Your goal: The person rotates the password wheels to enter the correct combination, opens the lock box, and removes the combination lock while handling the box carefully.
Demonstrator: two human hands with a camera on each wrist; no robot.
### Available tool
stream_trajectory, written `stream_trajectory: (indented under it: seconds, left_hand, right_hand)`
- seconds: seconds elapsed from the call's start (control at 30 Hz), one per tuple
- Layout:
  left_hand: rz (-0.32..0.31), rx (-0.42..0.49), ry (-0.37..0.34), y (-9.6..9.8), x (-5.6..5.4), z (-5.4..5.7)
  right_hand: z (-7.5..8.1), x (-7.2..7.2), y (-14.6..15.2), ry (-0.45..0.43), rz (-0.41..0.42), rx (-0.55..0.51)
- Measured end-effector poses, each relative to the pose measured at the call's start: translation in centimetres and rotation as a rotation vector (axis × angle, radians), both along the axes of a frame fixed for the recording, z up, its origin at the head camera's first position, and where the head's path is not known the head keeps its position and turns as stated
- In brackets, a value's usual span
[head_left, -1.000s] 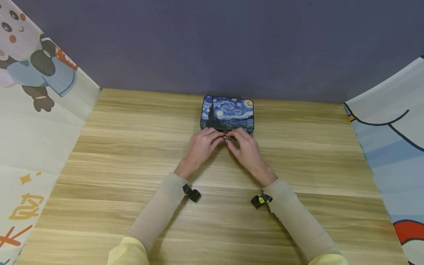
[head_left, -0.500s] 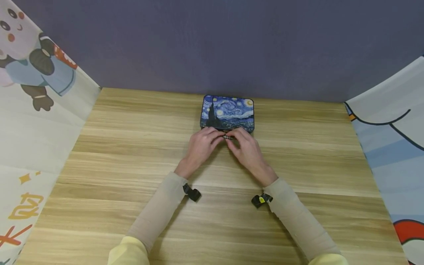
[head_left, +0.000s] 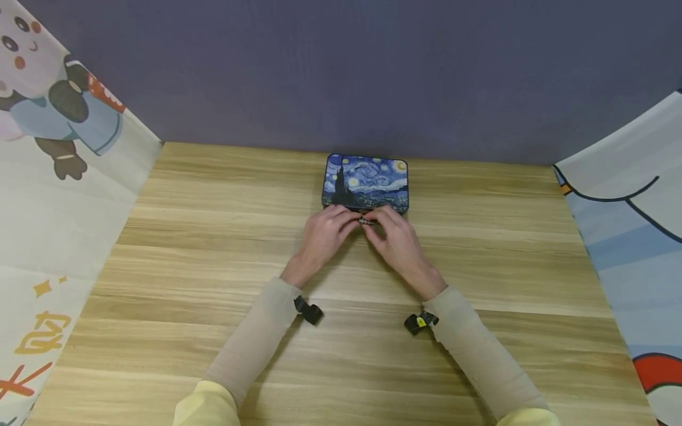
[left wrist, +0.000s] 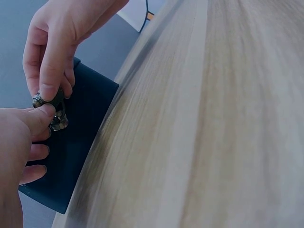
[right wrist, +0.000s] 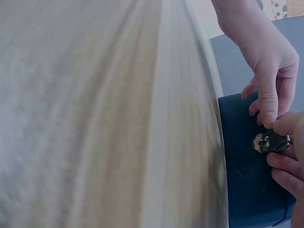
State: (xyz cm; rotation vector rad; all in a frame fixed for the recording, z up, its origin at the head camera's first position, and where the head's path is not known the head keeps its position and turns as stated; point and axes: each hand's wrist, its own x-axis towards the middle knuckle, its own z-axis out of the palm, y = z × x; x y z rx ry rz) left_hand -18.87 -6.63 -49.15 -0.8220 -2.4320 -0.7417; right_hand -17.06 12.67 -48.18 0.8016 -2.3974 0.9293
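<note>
A rectangular box point(head_left: 367, 180) with a swirling blue night-sky painting on its lid lies closed near the table's back edge. At the middle of its front side sits a small dark metal padlock point(right wrist: 276, 141) with shiny rounded parts. My left hand point(head_left: 323, 234) pinches the padlock from the left, thumb and fingertips on it. From the right, my right hand point(head_left: 396, 238) grips it between thumb and fingers. In the left wrist view, both thumbs meet close together over the lock, against the box's dark front wall point(left wrist: 78, 142). Fingers hide part of the lock.
The wood-grain table point(head_left: 367, 367) spreads around and in front of the box. A dark blue-grey wall point(head_left: 351, 71) rises right behind it. Printed cartoon panels stand at the left point(head_left: 69, 207) and right point(head_left: 629, 236) sides.
</note>
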Motion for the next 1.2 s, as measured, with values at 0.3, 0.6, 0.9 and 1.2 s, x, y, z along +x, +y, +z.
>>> stream_trajectory:
  seconds: [0.3, 0.6, 0.9, 1.2]
  left_hand:
    - [-0.003, 0.006, 0.014, 0.03, -0.01, -0.1]
    - [-0.015, 0.029, 0.026, 0.02, 0.09, -0.13]
    - [-0.015, 0.023, 0.02, 0.05, 0.17, -0.14]
    - [-0.007, 0.017, 0.025, 0.13, 0.08, -0.06]
  right_hand:
    - [0.07, 0.06, -0.01, 0.005, 0.001, -0.005]
    - [0.08, 0.21, 0.0, -0.006, -0.004, 0.008]
    - [-0.12, 0.33, -0.03, -0.018, -0.007, 0.015]
    - [-0.09, 0.23, -0.03, -0.007, -0.007, 0.009]
